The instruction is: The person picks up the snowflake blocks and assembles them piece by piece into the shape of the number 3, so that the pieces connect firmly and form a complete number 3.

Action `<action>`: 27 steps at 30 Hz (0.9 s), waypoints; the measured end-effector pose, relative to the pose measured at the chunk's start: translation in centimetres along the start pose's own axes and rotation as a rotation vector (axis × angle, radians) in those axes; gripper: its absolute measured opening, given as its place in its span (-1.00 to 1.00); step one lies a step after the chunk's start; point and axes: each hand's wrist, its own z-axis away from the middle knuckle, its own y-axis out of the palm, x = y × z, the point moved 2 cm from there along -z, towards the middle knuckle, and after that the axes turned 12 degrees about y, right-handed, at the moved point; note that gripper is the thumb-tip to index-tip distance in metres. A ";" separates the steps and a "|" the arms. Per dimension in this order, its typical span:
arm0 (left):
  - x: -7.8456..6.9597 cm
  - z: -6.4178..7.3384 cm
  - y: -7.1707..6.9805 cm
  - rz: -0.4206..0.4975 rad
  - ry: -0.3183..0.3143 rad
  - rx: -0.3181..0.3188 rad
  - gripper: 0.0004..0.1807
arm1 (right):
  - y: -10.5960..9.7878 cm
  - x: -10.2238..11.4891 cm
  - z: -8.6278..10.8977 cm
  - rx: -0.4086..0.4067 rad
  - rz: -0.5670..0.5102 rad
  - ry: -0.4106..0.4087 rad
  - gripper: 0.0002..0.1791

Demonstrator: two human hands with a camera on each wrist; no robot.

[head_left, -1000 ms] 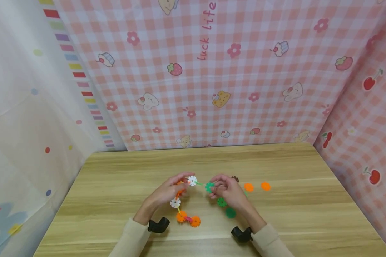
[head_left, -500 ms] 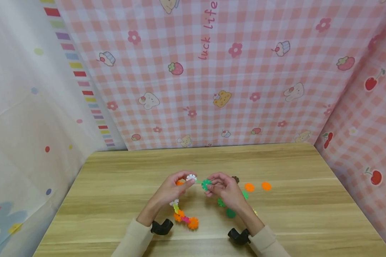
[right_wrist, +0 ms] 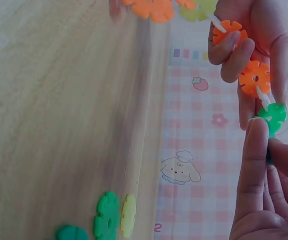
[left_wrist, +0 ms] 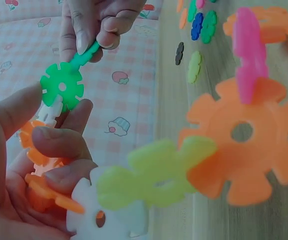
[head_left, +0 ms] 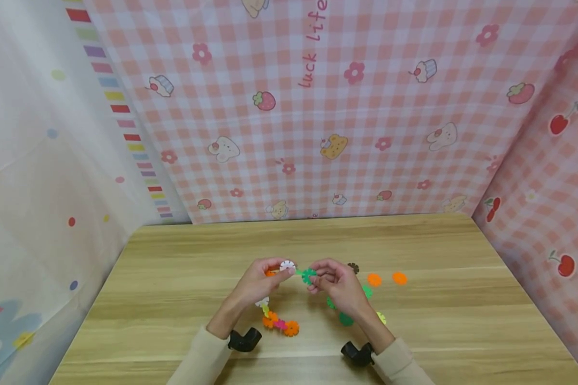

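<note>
Chain (head_left: 271, 320) runs through the gripping left hand (head_left: 257, 280); right hand (head_left: 337, 282) pinches its green end (head_left: 309, 276).

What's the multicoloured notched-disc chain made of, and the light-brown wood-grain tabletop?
Multicoloured notched-disc chain: probably moulded plastic, smooth, fairly matte; even colour, clean-edged slots.
Light-brown wood-grain tabletop: wood or printed laminate, can't tell; streaked grain, soft glare suggests satin finish.

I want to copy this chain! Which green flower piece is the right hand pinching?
The darker green piece at the end, between the fingers of the right hand; its brighter green neighbour is nearer the left hand.
</note>
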 end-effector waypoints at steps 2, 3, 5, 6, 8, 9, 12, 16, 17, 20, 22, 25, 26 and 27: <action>0.0 0.0 0.0 0.002 -0.013 -0.001 -0.65 | 0.0 0.0 0.0 -0.005 0.001 0.001 -0.81; 0.0 0.0 0.0 0.002 -0.017 0.001 -0.65 | 0.0 0.0 0.0 -0.005 0.002 -0.001 -0.81; -0.1 0.0 0.0 0.003 -0.023 0.004 -0.64 | 0.0 0.1 0.0 -0.006 0.004 -0.006 -0.82; -0.1 0.0 0.0 0.006 -0.022 0.007 -0.64 | 0.0 0.1 0.1 -0.006 0.008 -0.010 -0.82; -0.1 0.0 0.0 0.011 -0.020 0.016 -0.62 | -0.1 0.1 0.1 -0.005 0.013 -0.019 -0.82; -0.1 0.0 0.0 0.014 -0.018 0.020 -0.62 | -0.1 0.1 0.2 -0.006 0.016 -0.023 -0.82; 0.0 0.0 -0.1 0.026 -0.016 0.031 -0.64 | -0.2 0.0 0.2 -0.011 0.033 -0.027 -0.82; 0.1 0.0 -0.1 0.031 -0.016 0.032 -0.68 | -0.3 -0.1 0.2 -0.005 0.046 -0.027 -0.83; 0.1 0.0 -0.1 0.030 -0.016 0.032 -0.69 | -0.3 -0.1 0.2 -0.001 0.047 -0.027 -0.83; 0.2 -0.1 -0.1 0.028 -0.019 0.032 -0.70 | -0.3 -0.1 0.2 0.012 0.046 -0.031 -0.84; 0.2 -0.1 -0.1 0.028 -0.025 0.032 -0.72 | -0.3 -0.1 0.2 0.018 0.048 -0.033 -0.85; 0.1 0.0 -0.1 0.030 -0.028 0.035 -0.72 | -0.3 -0.1 0.3 0.026 0.048 -0.042 -0.86; 0.1 0.0 -0.1 0.031 -0.026 0.037 -0.72 | -0.3 -0.1 0.3 0.025 0.049 -0.044 -0.86; 0.1 0.0 -0.1 0.033 -0.026 0.039 -0.72 | -0.3 -0.1 0.3 0.023 0.049 -0.045 -0.86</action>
